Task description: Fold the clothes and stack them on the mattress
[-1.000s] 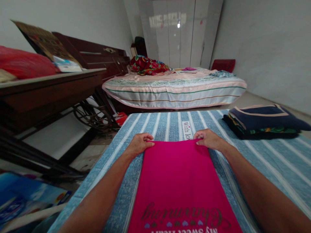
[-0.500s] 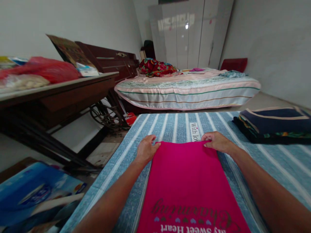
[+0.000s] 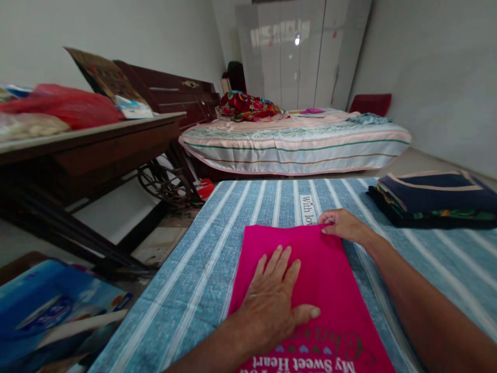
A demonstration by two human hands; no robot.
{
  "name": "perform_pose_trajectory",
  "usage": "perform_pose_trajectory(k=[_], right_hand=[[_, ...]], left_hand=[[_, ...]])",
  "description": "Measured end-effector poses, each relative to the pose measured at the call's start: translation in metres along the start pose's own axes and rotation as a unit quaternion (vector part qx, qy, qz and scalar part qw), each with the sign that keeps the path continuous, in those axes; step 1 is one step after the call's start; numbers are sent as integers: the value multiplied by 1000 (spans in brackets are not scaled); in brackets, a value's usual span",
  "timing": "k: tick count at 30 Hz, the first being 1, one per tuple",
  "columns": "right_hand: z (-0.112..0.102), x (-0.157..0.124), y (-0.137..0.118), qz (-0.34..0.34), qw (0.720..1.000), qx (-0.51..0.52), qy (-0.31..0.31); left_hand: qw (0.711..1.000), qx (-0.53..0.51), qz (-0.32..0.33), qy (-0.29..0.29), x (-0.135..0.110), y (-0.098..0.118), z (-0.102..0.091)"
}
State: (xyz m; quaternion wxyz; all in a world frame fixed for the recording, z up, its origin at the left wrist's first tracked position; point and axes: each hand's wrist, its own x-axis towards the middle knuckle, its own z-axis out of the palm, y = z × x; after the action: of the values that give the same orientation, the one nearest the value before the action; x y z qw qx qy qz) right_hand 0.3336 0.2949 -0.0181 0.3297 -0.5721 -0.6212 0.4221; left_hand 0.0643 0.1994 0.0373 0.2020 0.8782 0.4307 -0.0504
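A bright pink garment (image 3: 310, 269) with upside-down lettering and small hearts lies folded into a long panel on the blue striped bedcover (image 3: 194, 269). My left hand (image 3: 274, 295) rests on its middle with the fingers spread, covering part of the print. At the far right corner, my right hand (image 3: 341, 226) pinches the garment's edge between thumb and fingers. The far left corner lies flat, with no hand on it. The near end of the garment runs out of view at the bottom.
Folded dark clothes (image 3: 435, 197) are stacked on the right of the bedcover. Beyond it stands another bed (image 3: 295, 150) with a floral bundle (image 3: 248, 108). At left are a sewing-machine table (image 3: 116, 140) carrying a red plastic bag (image 3: 70, 106), and a blue package (image 3: 58, 311) lower down.
My left hand has let go of the far left corner and moved back toward me onto the garment, opening flat. My right hand still grips the far right corner.
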Motion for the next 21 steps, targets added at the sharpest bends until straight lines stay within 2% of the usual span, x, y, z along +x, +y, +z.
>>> perform_pose_trajectory(k=[6,14,18,21], right_hand=[[0,5,-1,-25,997,-44,51],[2,5,-3,-22,984,-137,115],[3,1,-8,-24,966,-220,134],[2,-6,-26,-20,945,-283,164]], left_hand=[[998,47,23,18,17,-11,19],[993,99,33,51,17,-7,20],[991,110,38,62,18,-9,25],[990,113,45,70,18,-11,27]])
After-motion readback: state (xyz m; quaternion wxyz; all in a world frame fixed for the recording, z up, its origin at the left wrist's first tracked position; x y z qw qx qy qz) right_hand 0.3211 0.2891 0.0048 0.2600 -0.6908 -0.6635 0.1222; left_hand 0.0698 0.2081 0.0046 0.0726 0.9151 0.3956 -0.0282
